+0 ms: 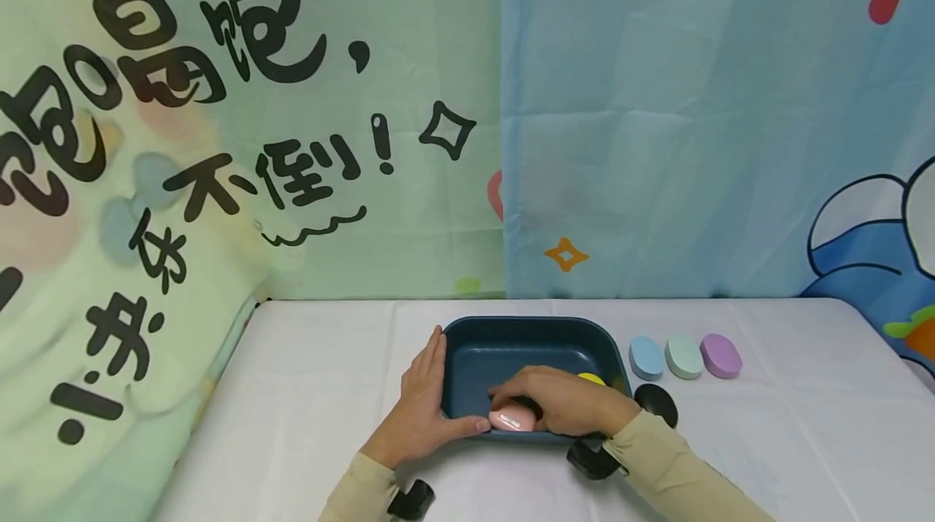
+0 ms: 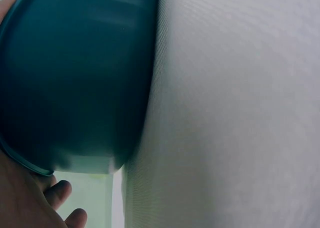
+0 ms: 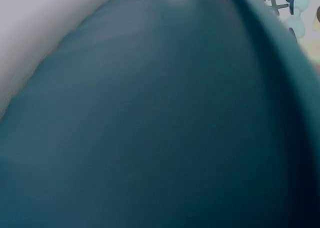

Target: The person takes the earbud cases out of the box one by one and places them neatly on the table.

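Note:
A dark blue rectangular tray sits on the white tabletop, its outer wall filling much of the left wrist view. My left hand rests against its near left corner, with straight fingers along the left side and the thumb on the front rim. Inside the tray, by the front wall, my right hand grips a glossy pink oval piece from above. Part of that piece is hidden under the fingers. Behind the right hand shows a sliver of a yellow piece. Only the tray's side fills the right wrist view.
To the right of the tray stand a light blue oval piece, a mint green one and a purple one in a row. Black wrist cameras hang at both sleeves. A printed cloth hangs behind the table.

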